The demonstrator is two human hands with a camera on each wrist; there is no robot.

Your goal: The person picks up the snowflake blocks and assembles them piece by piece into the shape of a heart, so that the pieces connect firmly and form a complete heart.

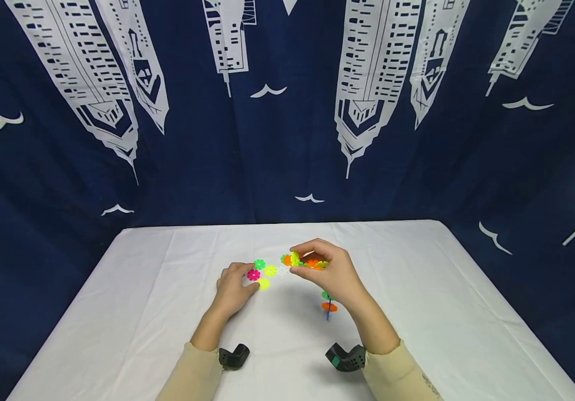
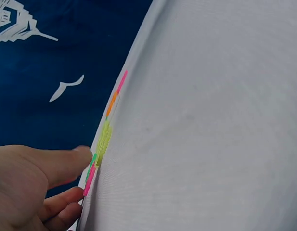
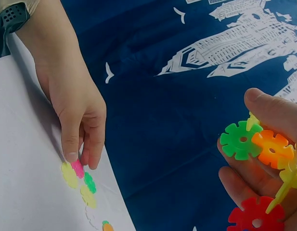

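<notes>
Head view: right hand (image 1: 334,268) pinches a linked cluster of notched discs (image 1: 312,263) above the white table (image 1: 167,334); an orange disc (image 1: 329,307) shows nearer, attachment unclear. Left hand (image 1: 232,287) at the loose pink disc (image 1: 254,275) and yellow disc (image 1: 270,270).

Left wrist: thumb and fingers parted, unclenched; discs edge-on.

Right wrist: green disc (image 3: 242,140), orange, yellow linked. Joining looks partway; pink, yellow, green ones lie unjoined.

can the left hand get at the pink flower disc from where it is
Most likely yes: the left hand is down right beside the pink flower disc, and no other piece seems to stand between them.
</notes>
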